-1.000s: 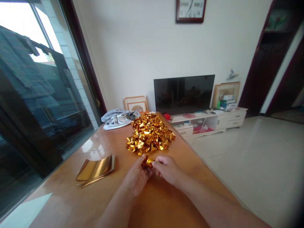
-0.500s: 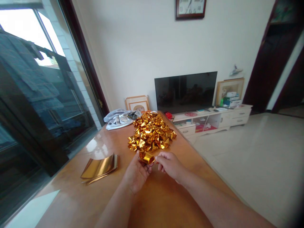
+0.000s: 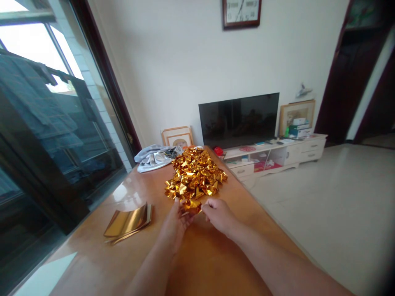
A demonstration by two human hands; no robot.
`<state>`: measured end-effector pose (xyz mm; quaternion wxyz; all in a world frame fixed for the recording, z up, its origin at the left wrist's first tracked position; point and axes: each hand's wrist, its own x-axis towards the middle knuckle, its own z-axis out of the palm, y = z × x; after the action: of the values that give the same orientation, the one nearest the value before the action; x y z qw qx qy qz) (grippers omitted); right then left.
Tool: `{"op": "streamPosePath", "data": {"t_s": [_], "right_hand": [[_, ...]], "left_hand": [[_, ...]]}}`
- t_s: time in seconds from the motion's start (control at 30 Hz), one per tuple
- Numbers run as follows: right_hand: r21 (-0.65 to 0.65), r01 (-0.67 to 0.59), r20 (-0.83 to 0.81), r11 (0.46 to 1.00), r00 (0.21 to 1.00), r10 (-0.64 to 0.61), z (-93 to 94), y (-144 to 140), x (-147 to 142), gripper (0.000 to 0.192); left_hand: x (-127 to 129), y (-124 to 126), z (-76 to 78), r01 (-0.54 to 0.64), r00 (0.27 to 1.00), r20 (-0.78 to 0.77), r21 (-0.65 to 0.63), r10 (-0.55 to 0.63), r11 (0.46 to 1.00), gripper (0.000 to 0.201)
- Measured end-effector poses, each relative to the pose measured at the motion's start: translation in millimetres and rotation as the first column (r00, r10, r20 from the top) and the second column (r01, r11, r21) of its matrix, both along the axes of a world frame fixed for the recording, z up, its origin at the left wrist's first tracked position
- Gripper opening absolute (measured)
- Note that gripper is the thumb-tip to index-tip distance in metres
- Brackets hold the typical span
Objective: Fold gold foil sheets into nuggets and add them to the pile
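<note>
Starting at the left of the desk (image 3: 92, 263), I see a stack of flat gold sheets (image 3: 128, 222) lying by itself, within easy reach of the left hand and apart from the folded work, which looks like a way to keep unfolded stock separate. Moving right, my left hand (image 3: 174, 228) has its grip pinched on a small folded gold piece (image 3: 191, 205), fingers under and behind it. The piece sits at the near edge of the pile of folded gold pieces (image 3: 194, 174), touching or just beside it. My right hand (image 3: 217, 213) pinches the piece's right end, so both hands steady it just above the desk. Farther back lie a grey cloth (image 3: 152, 157) and a television (image 3: 239, 119). The wall clock (image 3: 241, 13) shows numerals, too blurred to read.
</note>
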<state>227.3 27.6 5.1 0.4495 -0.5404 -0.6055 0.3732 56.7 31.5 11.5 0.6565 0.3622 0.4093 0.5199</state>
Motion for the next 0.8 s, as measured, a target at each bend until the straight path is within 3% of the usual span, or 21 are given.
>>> {"op": "streamPosePath", "data": {"t_s": [0.13,0.3,0.43,0.63,0.8], "right_hand": [[0.197,0.094,0.301,0.976,0.941,-0.152,0.0,1.0,5.5,0.026],[0.267,0.088,0.495,0.960,0.842,-0.215,11.2,-7.2,7.0,0.025],[0.269,0.055,0.565,0.962,0.800,-0.204,18.6,-11.9,6.2,0.025],[0.295,0.002,0.575,0.956,0.798,-0.179,14.7,-11.8,5.4,0.023],[0.325,-0.022,0.609,0.945,0.769,-0.192,11.1,-10.2,4.6,0.021]], "left_hand": [[-3.8,0.2,-0.5,-0.177,0.936,-0.258,0.246,0.240,0.953,0.050],[-4.6,2.4,-7.5,-0.152,0.792,-0.458,0.492,0.403,0.857,0.029],[-4.9,4.8,-15.2,-0.134,0.747,-0.509,0.516,0.428,0.846,0.015],[-3.6,2.9,-13.3,-0.173,0.754,-0.468,0.536,0.462,0.826,0.007],[0.1,3.3,-16.9,-0.137,0.770,-0.459,0.559,0.443,0.818,0.010]]}}
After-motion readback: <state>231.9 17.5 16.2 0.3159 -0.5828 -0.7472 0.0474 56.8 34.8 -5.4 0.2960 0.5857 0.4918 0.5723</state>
